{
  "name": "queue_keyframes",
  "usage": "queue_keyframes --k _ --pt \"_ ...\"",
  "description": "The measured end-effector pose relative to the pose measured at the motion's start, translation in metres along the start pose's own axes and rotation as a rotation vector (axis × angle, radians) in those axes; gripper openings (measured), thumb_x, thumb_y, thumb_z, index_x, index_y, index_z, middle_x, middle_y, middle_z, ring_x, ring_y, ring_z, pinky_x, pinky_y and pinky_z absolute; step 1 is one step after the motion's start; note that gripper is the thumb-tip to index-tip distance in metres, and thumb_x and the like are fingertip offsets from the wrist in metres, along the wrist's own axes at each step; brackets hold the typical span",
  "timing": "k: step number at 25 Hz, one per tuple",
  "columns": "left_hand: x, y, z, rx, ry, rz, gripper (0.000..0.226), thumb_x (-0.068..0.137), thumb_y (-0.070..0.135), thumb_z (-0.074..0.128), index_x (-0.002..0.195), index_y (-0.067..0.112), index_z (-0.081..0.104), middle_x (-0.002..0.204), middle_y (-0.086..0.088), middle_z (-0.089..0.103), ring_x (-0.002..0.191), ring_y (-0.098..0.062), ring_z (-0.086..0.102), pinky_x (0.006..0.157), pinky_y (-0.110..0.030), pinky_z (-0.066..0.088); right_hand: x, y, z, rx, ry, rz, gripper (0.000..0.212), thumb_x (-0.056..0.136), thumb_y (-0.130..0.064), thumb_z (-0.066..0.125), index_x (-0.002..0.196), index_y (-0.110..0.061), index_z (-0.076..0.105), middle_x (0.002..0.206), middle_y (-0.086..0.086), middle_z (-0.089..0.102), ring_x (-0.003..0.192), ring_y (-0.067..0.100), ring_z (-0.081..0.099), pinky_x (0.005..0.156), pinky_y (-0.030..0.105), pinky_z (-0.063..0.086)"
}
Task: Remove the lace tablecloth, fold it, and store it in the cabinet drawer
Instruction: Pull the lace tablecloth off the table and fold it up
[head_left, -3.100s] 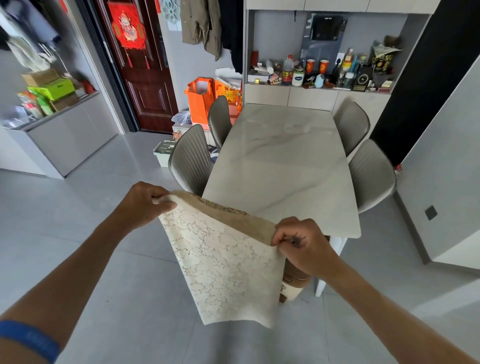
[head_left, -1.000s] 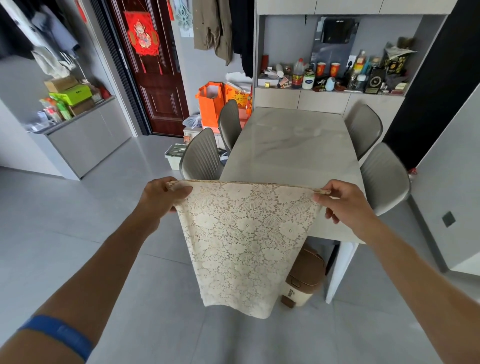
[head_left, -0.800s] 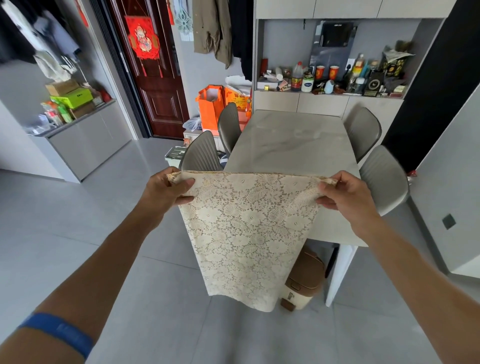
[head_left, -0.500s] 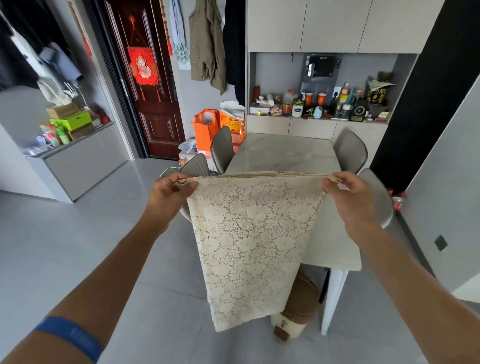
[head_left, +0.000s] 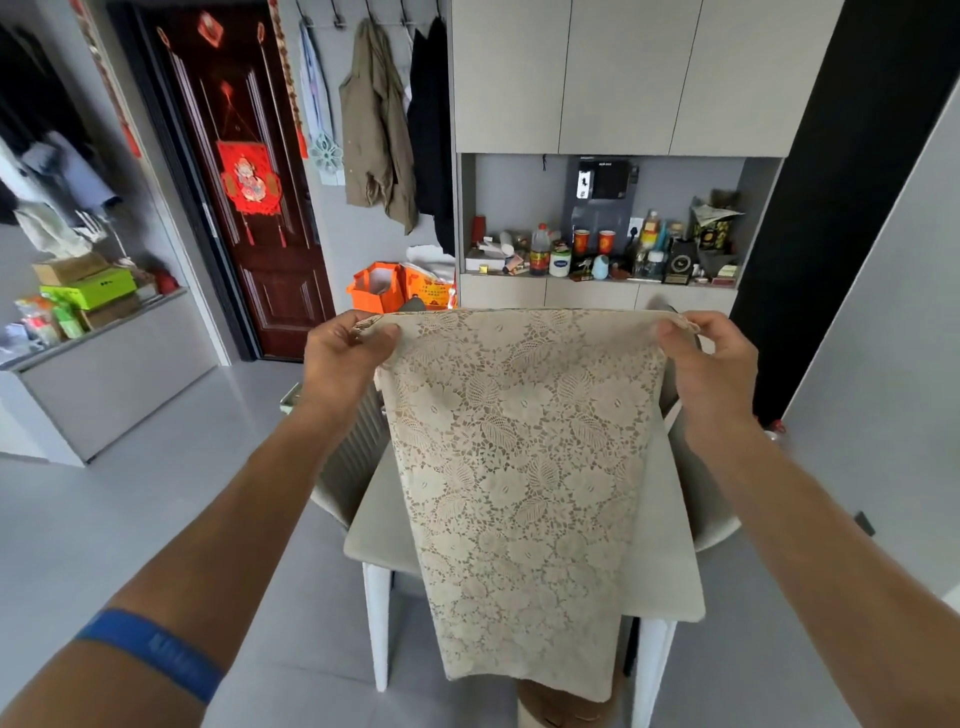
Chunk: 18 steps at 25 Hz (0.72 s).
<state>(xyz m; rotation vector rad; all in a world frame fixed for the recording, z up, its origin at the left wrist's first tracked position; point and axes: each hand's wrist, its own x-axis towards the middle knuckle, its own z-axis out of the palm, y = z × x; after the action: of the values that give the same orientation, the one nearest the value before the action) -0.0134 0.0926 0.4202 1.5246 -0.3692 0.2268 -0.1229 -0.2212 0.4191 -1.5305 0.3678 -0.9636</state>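
Above a pale marble desk (head_left: 670, 582) before a cluttered cabinet (head_left: 597, 299), the folded lace tablecloth (head_left: 519, 467) hangs, its top corners pinched by left hand (head_left: 343, 358) and right hand (head_left: 711, 358), each grip clamped.

You hold a cream lace tablecloth (head_left: 519, 467) patterned with openwork flowers and leaves, a tan tone showing through its holes. Your left forearm wears a plain blue wristband (head_left: 150, 652). Beyond it stand a pale grey stone-look surface (head_left: 379, 525) on white legs, a dark red panelled door (head_left: 260, 218) with a red and gold hanging ornament (head_left: 249, 179), 2 orange paper bags (head_left: 400, 286), and a lime-green box (head_left: 88, 288).
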Motion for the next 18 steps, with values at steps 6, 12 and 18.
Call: queue_keyframes --k 6,12,18 --pt "0.159 -0.123 0.054 -0.010 0.049 -0.113 0.011 0.085 0.013 0.072 0.075 0.016 0.070 0.078 -0.009 0.058 0.077 -0.021 0.050 0.075 -0.038 0.046 0.127 0.107 0.082 -0.007 0.110 0.222 0.005 0.085 -0.023 0.074 0.088 -0.022 0.070 0.090 -0.003 0.070 0.084 0.012 0.061 0.077 0.030 0.053" --pt "0.373 -0.171 0.124 0.030 -0.020 -0.070 0.018 0.089 0.015 0.067 0.072 0.022 0.065 0.066 0.009 0.060 0.062 -0.005 0.053 0.060 -0.021 0.045 0.307 0.147 0.206 0.073 0.245 0.321 0.007 0.089 -0.018 0.068 0.089 -0.015 0.062 0.080 0.000 0.058 0.073 0.016 0.050 0.058 0.028 0.043" --pt "0.542 -0.069 0.155 -0.221 -0.013 0.343 0.015 0.084 0.008 0.068 0.076 0.020 0.064 0.076 0.006 0.065 0.074 -0.008 0.058 0.073 -0.024 0.048 0.457 0.042 0.258 0.378 0.144 -0.130 0.024 0.092 0.003 0.058 0.078 -0.013 0.048 0.088 0.009 0.051 0.082 0.021 0.048 0.073 0.030 0.046"
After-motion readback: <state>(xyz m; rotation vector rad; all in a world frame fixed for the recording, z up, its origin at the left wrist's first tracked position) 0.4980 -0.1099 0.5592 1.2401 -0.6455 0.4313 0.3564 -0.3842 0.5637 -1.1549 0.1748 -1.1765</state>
